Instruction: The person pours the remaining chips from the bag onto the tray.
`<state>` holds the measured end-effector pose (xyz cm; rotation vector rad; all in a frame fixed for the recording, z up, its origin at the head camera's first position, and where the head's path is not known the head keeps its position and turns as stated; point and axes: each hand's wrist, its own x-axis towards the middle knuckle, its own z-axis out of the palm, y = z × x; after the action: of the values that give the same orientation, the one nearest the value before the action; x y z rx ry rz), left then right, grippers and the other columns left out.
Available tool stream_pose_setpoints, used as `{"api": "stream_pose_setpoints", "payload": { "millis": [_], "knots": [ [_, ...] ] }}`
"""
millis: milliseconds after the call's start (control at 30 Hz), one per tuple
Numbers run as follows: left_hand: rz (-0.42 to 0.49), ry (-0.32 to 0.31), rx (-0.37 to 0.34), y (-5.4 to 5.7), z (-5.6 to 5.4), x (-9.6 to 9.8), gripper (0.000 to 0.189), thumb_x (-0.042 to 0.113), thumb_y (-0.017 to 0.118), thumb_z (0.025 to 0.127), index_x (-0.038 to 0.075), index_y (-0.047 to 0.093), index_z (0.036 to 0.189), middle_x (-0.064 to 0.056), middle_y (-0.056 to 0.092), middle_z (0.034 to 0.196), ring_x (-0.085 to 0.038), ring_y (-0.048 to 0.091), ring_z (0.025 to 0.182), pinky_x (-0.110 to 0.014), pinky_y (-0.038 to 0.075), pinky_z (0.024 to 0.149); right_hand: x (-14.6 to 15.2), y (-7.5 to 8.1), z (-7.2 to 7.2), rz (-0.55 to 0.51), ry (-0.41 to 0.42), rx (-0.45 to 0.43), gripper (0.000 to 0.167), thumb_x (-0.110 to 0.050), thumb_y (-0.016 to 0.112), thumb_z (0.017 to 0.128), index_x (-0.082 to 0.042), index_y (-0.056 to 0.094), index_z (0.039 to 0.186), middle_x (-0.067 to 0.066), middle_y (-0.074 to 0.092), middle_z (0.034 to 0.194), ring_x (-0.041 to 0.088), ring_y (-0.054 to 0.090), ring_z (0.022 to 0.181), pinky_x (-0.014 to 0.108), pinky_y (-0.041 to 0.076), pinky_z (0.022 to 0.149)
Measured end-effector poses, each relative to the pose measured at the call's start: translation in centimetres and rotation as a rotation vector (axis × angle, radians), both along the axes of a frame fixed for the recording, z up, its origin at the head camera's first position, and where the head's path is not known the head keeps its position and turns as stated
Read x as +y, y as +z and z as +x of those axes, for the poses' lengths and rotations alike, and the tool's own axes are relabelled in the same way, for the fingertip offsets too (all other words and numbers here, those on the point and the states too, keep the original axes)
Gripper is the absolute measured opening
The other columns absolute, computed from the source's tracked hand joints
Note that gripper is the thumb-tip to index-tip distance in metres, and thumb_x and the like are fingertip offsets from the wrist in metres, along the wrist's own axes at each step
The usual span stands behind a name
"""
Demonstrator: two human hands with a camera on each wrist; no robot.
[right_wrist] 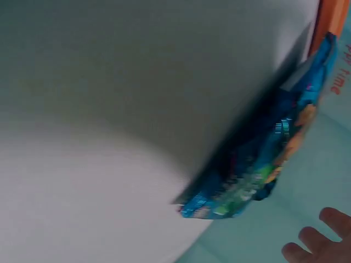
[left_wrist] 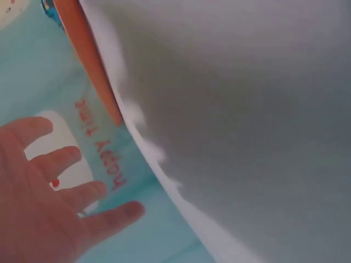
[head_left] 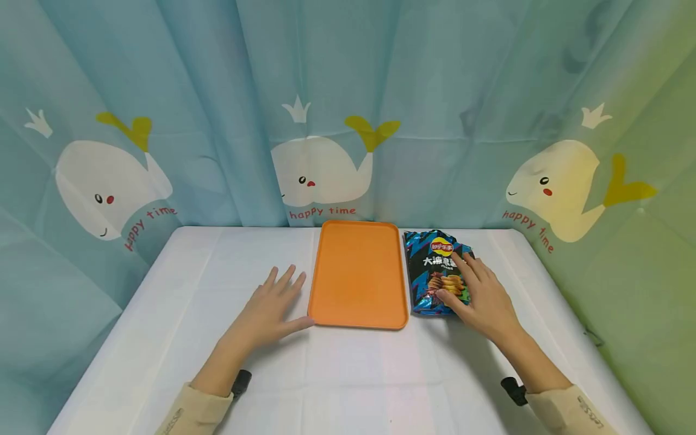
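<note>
A blue and black bag of potato chips (head_left: 426, 272) lies on the white table, right of an orange tray (head_left: 359, 275). Over the bag's right side hovers my right hand (head_left: 484, 299), fingers spread and holding nothing. The right wrist view shows a gap between its fingertips (right_wrist: 296, 252) and the chip bag (right_wrist: 263, 153). My left hand (head_left: 269, 311) is held with spread fingers just left of the tray, its thumb near the tray's front left corner. Nothing is in it, and in the left wrist view its fingers (left_wrist: 82, 194) look straight.
A white cloth covers the table (head_left: 348, 374). Behind it hangs a pale blue curtain (head_left: 446, 72) with whale prints, which also runs along both sides. A dark wrist strap piece (head_left: 513, 391) sits by the right sleeve, another (head_left: 241, 383) by the left.
</note>
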<state>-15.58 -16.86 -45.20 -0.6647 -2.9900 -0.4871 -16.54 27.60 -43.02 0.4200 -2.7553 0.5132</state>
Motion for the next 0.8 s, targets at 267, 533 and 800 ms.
{"api": "stream_pose_setpoints", "payload": {
  "millis": [267,533,800],
  "knots": [
    [-0.052,-0.013,-0.161,-0.3,-0.5,1.6,0.093,0.072,0.055,0.088,0.016,0.029,0.159,-0.016,0.022,0.164,-0.051,0.016,0.148,-0.077,0.028,0.103,1.4,-1.3,-0.8,0.01,-0.047,-0.178,0.084,-0.057,0.062,0.092,-0.011,0.033,0.156,0.03,0.033,0.155,0.056,0.03,0.139,0.074,0.029,0.105],
    [-0.093,0.034,-0.291,-0.5,-0.6,2.5,0.078,0.057,0.056,0.096,0.019,0.03,0.158,-0.019,0.025,0.163,-0.054,0.017,0.147,-0.082,0.022,0.101,2.4,-1.9,-1.5,-0.025,-0.075,-0.277,0.085,-0.054,0.062,0.093,-0.004,0.031,0.155,0.037,0.031,0.152,0.059,0.032,0.135,0.076,0.03,0.102],
    [-0.151,0.08,-0.32,-0.3,-0.8,2.7,0.077,0.058,0.054,0.096,0.023,0.027,0.159,-0.018,0.023,0.164,-0.054,0.016,0.147,-0.086,0.018,0.098,3.5,-3.0,-2.2,-0.109,-0.049,-0.294,0.081,-0.046,0.063,0.096,0.005,0.032,0.152,0.036,0.037,0.149,0.055,0.035,0.136,0.069,0.031,0.107]
  ]
}}
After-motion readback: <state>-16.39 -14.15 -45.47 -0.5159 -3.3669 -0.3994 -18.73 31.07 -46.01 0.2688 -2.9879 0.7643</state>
